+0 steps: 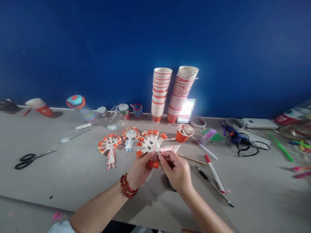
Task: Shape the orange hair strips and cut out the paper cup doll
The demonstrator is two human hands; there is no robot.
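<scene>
Between my hands is a paper doll (pixel 152 144) with a drawn smiling face and curled orange-and-white strips around its head. My left hand (pixel 142 168) pinches the lower edge of the head, a red beaded bracelet on its wrist. Fingers of my right hand (pixel 177 170) are closed at the neck, where the head meets a white paper body (pixel 171 149) drawn in red lines; the fingers hide the joint. Two similar dolls lie flat to the left: one with a red-outlined dress (pixel 111 158), the other in blue (pixel 129 144).
Two tall stacks of paper cups (pixel 160 94) stand by the blue wall. An orange cup of scraps (pixel 184 133) sits behind my right hand. Scissors (pixel 29 160) lie far left; a red marker (pixel 215 174) and black pen (pixel 213 186) lie right. A glue gun (pixel 233 136) rests farther right.
</scene>
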